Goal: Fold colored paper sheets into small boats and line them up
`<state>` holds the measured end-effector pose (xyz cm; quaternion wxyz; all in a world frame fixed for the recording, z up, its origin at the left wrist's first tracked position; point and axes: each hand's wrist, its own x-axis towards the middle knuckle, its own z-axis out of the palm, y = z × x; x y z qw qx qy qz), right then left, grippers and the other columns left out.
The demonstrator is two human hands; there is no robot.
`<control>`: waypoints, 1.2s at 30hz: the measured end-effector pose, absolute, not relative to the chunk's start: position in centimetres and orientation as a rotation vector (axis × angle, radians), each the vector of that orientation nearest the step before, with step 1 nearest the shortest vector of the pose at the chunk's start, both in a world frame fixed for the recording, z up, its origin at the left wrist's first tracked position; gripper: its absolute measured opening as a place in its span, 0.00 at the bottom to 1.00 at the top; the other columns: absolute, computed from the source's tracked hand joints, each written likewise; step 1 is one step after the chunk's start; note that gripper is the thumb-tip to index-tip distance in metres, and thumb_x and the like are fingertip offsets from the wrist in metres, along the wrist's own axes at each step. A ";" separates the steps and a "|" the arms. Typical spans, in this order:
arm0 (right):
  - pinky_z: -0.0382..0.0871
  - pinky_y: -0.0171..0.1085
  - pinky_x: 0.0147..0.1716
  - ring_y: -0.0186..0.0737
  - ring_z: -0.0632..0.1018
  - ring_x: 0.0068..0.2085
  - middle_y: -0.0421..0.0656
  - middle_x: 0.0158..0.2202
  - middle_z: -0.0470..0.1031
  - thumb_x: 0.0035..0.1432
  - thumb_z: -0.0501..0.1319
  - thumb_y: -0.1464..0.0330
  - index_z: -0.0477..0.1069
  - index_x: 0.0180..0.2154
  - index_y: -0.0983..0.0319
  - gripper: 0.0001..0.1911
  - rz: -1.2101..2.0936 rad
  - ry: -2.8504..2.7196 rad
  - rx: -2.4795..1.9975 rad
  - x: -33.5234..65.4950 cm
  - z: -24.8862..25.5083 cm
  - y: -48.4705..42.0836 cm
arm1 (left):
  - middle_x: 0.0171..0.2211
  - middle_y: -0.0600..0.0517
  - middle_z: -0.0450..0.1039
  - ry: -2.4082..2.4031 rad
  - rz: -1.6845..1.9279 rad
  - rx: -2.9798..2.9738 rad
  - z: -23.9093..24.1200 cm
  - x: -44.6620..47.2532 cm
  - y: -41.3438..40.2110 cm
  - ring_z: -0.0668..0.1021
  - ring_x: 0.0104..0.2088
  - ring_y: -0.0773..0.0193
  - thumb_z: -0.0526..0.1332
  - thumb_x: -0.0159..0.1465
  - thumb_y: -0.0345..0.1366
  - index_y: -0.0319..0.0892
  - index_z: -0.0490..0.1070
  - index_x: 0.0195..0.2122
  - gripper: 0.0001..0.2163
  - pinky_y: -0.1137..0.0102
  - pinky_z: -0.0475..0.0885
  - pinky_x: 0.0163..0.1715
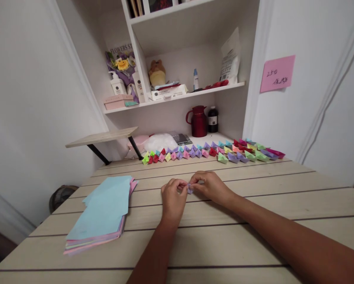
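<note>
Near the middle of the table, a small folded piece of purple paper (190,189) is pinched between my two hands. My left hand (174,197) grips its left side with thumb and fingertips. From the right, my right hand (209,184) holds the other side in the same kind of pinch. The fingers cover most of the paper, so its exact folded shape is hard to see. Beyond my hands, rows of small folded paper boats (191,153) in several colours line the back of the table. To the left lies a stack of coloured paper sheets (105,209), light blue on top.
A small raised wooden shelf (102,137) on black legs stands at the back left. Behind the boats are a red jug (198,122), a dark bottle (212,119) and a white plastic bag (162,144). A pink note (277,73) sticks to the right wall.
</note>
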<state>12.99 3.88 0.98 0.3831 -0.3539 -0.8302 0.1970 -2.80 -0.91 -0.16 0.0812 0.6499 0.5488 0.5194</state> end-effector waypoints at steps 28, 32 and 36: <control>0.66 0.34 0.32 0.38 0.75 0.31 0.40 0.27 0.78 0.50 0.61 0.66 0.71 0.26 0.61 0.06 0.862 -1.999 -0.854 13.5 0.5 4.7 | 0.33 0.54 0.73 1.666 1.623 1.779 -0.7 -3.1 -0.1 0.75 0.32 0.67 0.62 0.52 0.26 0.45 0.75 0.29 0.07 0.72 0.70 0.36; 0.64 0.33 0.29 0.36 0.73 0.28 0.38 0.24 0.76 0.49 0.62 0.65 0.72 0.26 0.61 0.06 0.870 -2.006 -0.873 13.4 0.7 4.4 | 0.34 0.54 0.73 1.639 1.577 1.910 -0.4 -2.8 -0.4 0.76 0.36 0.64 0.67 0.51 0.28 0.48 0.78 0.30 0.08 0.70 0.70 0.40; 0.62 0.32 0.27 0.35 0.71 0.27 0.38 0.23 0.74 0.49 0.63 0.65 0.73 0.27 0.62 0.06 0.870 -2.021 -0.886 13.2 0.9 3.9 | 0.28 0.54 0.75 1.681 1.524 1.977 -0.4 -2.7 -0.5 0.76 0.32 0.65 0.64 0.53 0.27 0.46 0.76 0.26 0.06 0.70 0.69 0.38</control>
